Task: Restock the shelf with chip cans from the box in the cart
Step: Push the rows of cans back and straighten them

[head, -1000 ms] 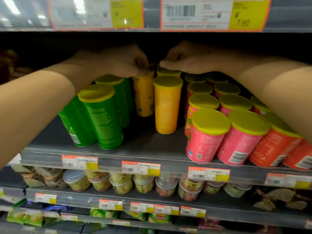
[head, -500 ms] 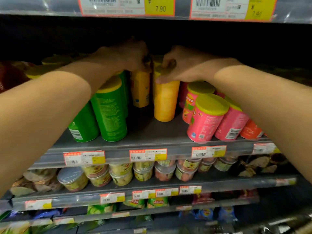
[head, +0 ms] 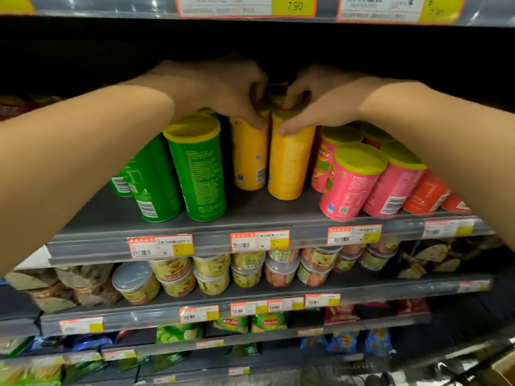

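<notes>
1. Two yellow chip cans stand upright side by side on the grey shelf (head: 250, 218), between the green cans (head: 199, 168) on the left and the pink cans (head: 354, 182) on the right.
2. The left hand (head: 223, 90) sits over the top of the left yellow can (head: 249, 157), fingers curled down round its lid, thumb pressed on the can's upper side.
3. The right hand (head: 317, 98) covers the top of the right yellow can (head: 288, 165) the same way, fingers curled over the lid and thumb against the upper wall.
4. Both forearms reach in from the lower corners, wrists bent downward, the two hands almost touching above the gap between the cans.
5. Behind the hands, another yellowish lid shows dimly; details cannot be told.
</notes>
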